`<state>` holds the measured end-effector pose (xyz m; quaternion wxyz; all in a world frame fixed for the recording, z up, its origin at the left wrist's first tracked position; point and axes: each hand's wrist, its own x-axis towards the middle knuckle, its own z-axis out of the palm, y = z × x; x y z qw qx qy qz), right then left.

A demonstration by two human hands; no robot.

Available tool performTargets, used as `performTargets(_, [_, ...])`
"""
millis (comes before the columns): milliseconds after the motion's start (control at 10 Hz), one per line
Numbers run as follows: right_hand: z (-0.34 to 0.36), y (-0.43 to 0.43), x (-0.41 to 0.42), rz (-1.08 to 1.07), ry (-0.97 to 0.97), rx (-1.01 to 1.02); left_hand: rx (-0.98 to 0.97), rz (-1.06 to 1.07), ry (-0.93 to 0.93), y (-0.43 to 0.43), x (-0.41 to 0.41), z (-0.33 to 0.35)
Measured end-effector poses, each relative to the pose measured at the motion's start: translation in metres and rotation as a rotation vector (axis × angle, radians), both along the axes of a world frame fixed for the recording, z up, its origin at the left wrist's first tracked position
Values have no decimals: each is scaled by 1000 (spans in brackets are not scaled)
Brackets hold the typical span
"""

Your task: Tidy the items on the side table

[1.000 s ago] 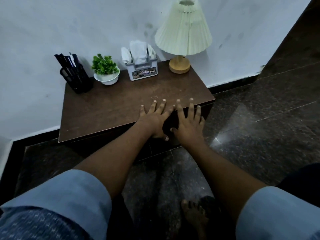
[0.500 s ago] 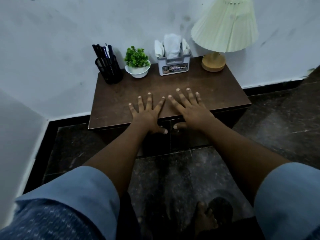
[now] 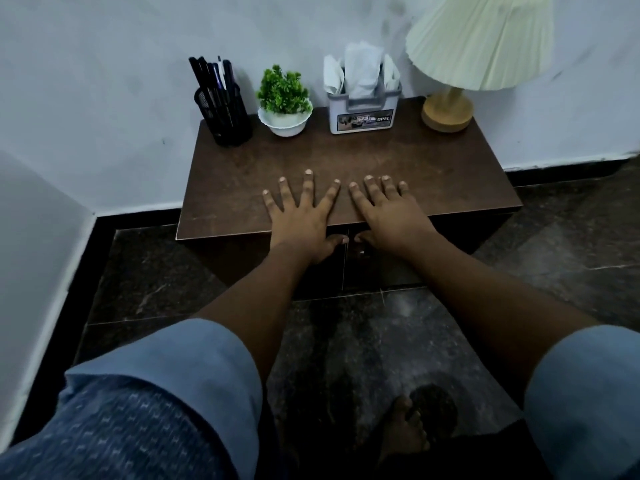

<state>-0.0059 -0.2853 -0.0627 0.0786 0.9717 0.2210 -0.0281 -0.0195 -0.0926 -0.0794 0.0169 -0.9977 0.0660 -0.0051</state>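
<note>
I see my left hand (image 3: 302,216) and right hand (image 3: 388,211) flat, fingers spread, on the table (image 3: 433,168); pens (image 3: 221,102), plant (image 3: 284,100), tissues (image 3: 363,95), lamp (image 3: 471,60) behind

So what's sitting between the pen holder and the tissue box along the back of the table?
In the head view, one thing: the potted plant in its white bowl, nearer the pen holder than the tissue box.

Pale wall (image 3: 104,71) meets dark stone floor (image 3: 346,341).
</note>
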Motion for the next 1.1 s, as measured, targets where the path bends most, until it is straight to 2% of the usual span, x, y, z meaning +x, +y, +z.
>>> performTargets(100, [5,0,4,30,-10,-57,-10,-10,-29,0,2,-2])
performTargets(500, [4,-4,7,60,-23,-68,14,-18,-55,1,0,-3])
performTargets(1100, [13,22,-8,-135,107,-13,-57,3,218,7,9,17])
